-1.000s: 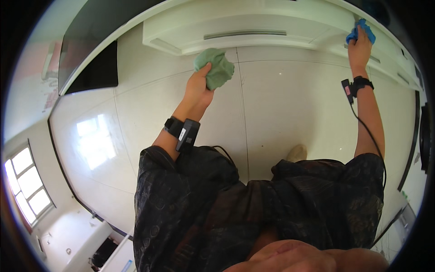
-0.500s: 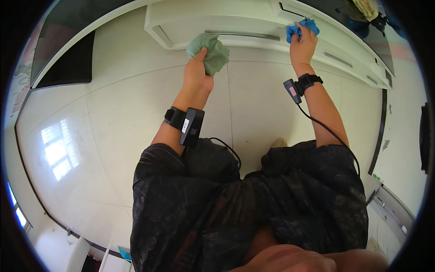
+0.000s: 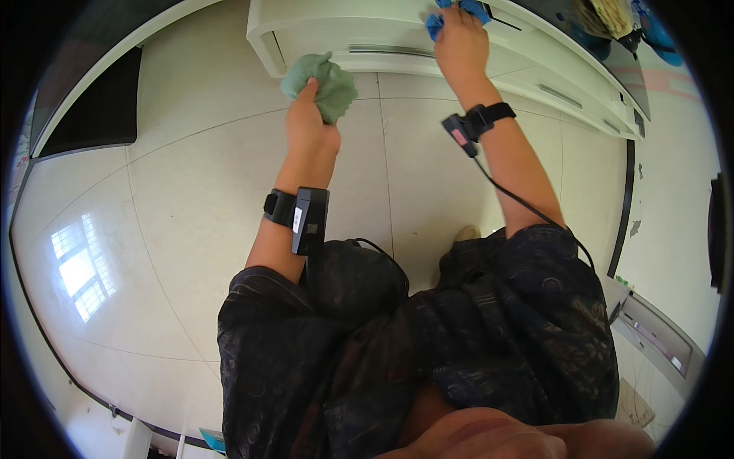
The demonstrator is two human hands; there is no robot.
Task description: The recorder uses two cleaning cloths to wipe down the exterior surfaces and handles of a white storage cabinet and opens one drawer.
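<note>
Leftward along the white cabinet (image 3: 344, 34), my right grip (image 3: 464, 47) has carried its blue cloth (image 3: 435, 28) from past one o'clock toward twelve over the last half second; my left grip (image 3: 310, 126) has drifted slightly left too. For a good stroke along the cabinet, I'd judge even pressure and a flatter cloth better than a bunched one. The larger green cloth (image 3: 332, 88) is at half past eleven, near the cabinet's lower edge, clamped in my left grip with the thumb on top; I'd hold it clear of the stroke. My right grip is closed on the crumpled blue cloth, near half past twelve. Around me lie the tiled floor (image 3: 214, 176), a black panel (image 3: 95, 107) at ten o'clock, a metal handle (image 3: 391, 50) at twelve that could snag cloth, and, toward three, a thin cable (image 3: 520, 200) along my right forearm, needing slack.
</note>
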